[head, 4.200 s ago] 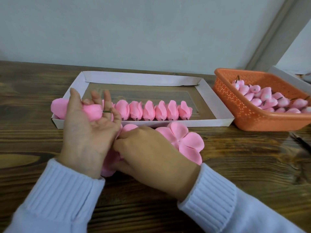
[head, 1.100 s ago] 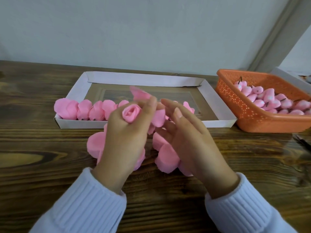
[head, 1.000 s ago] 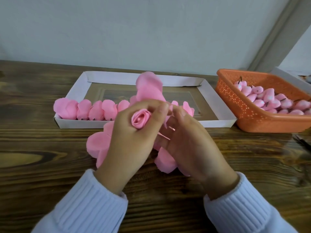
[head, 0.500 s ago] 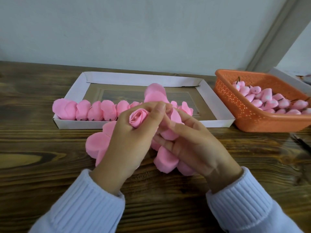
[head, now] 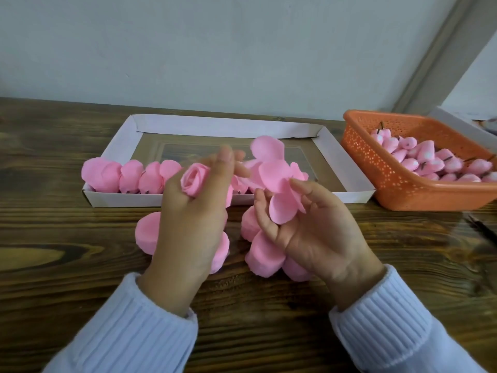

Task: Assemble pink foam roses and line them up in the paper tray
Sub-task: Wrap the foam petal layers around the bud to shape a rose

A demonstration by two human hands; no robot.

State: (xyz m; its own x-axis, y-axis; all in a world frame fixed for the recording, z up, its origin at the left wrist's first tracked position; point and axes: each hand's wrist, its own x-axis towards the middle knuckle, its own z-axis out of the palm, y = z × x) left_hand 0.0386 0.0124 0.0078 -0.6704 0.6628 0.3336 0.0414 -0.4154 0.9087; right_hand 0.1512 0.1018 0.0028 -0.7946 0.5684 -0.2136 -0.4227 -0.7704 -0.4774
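head view: i see left hand (head: 193, 219) pinching rolled bud (head: 195, 180) above near edge of paper tray (head: 223, 125), finished roses (head: 129, 176) lined there; right hand (head: 317, 232) fingers curled round petal layer (head: 274, 179). i fear thin foam tearing or sitting off-centre when joined.

A dark, knotted wooden table (head: 53, 238) spreads beneath the fingers (head: 226, 162) and out to either side of them. Beyond the fingers rises a plain, pale grey-blue wall (head: 188, 49), evenly lit. Up and to their right a grey frame strip (head: 449, 49) slants beside a whiter panel (head: 481, 84)
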